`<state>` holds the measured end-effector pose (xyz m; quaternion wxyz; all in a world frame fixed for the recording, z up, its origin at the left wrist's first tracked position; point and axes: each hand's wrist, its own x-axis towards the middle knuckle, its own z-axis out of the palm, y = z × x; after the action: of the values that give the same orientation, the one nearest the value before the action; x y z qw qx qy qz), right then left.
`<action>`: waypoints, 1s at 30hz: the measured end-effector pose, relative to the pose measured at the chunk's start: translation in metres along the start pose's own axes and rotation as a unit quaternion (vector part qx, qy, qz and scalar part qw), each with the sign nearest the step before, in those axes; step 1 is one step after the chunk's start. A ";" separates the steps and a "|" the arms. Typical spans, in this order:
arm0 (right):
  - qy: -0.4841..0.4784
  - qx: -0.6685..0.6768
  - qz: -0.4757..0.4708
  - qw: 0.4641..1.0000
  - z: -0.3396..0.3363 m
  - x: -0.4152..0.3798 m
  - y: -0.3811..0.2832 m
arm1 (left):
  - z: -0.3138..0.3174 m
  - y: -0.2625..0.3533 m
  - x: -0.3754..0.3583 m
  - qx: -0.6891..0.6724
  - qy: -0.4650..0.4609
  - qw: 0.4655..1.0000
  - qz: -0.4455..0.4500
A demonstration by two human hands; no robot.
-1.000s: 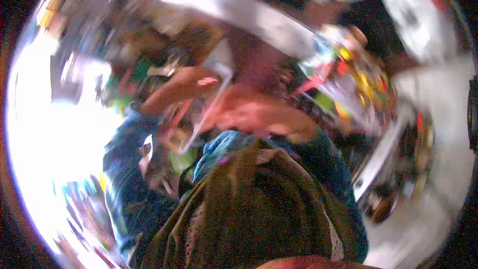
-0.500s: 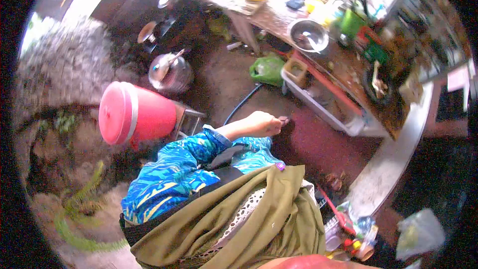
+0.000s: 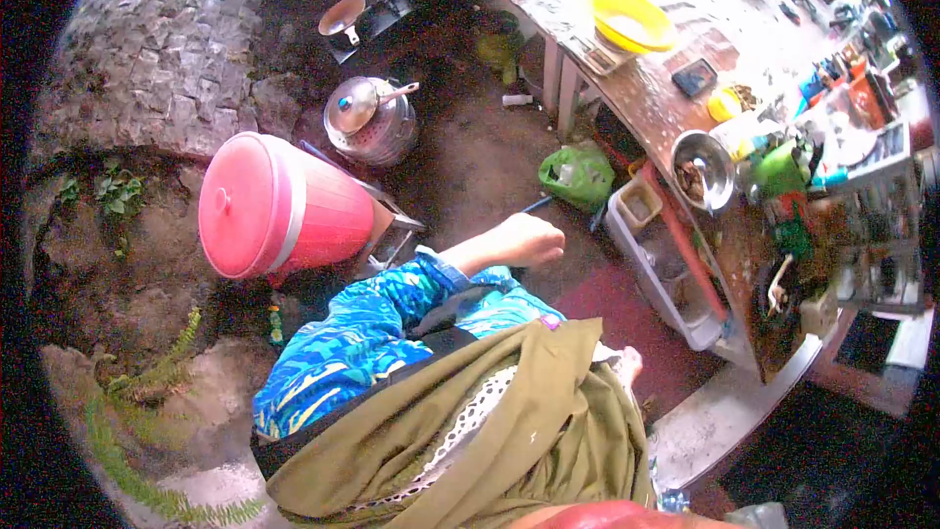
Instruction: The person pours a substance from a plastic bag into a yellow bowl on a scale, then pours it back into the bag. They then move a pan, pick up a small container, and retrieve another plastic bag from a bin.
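Note:
My left hand (image 3: 530, 240) reaches out of a blue patterned sleeve (image 3: 362, 333) with its fingers curled in a loose fist. Nothing shows in it, and it touches nothing. Just beyond it are a blue hose (image 3: 538, 205) and a knotted green plastic bag (image 3: 578, 176) on the ground. To its left, a pink lidded drum (image 3: 318, 206) stands on a small stool. Olive cloth (image 3: 431, 431) with a white lace edge covers my body. My right hand does not show. A patch of bare skin (image 3: 628, 366) beside the cloth looks like part of a foot.
A long wooden table (image 3: 548, 5) bears a yellow basin (image 3: 634, 20), a metal bowl (image 3: 702, 171) and clutter. Below it sits a grey tub (image 3: 651, 274). A lidded metal pot (image 3: 372, 122) stands near a stone wall (image 3: 166, 69). A pale curved ledge (image 3: 734, 411) borders the right.
The view has turned, so the table and bowl now lie further right and lower, and the blur has eased. My left hand stays curled in front of my body.

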<state>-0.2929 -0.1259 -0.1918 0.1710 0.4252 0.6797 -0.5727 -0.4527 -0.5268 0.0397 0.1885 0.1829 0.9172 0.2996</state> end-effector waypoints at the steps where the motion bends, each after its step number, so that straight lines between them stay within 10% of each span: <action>1: -0.001 -0.031 0.062 0.998 0.042 -0.004 -0.003 | -0.024 -0.043 0.002 -0.005 -0.014 1.000 -0.023; 5: -0.067 0.003 0.096 0.993 0.096 0.058 0.081 | -0.067 -0.125 0.005 0.010 0.052 0.997 -0.058; 22: -0.056 -0.142 0.089 0.984 0.172 0.140 -0.071 | -0.071 -0.211 -0.047 -0.079 0.179 0.958 -0.208; 30: -0.170 -0.318 -0.058 0.931 0.435 0.194 -0.215 | -0.168 -0.345 -0.071 -0.137 0.305 0.887 -0.317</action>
<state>-0.6828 -0.4501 -0.3191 0.3770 0.2047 0.8100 -0.3997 -0.5444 -0.8995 -0.0315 0.0070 -0.2457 0.8884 0.3877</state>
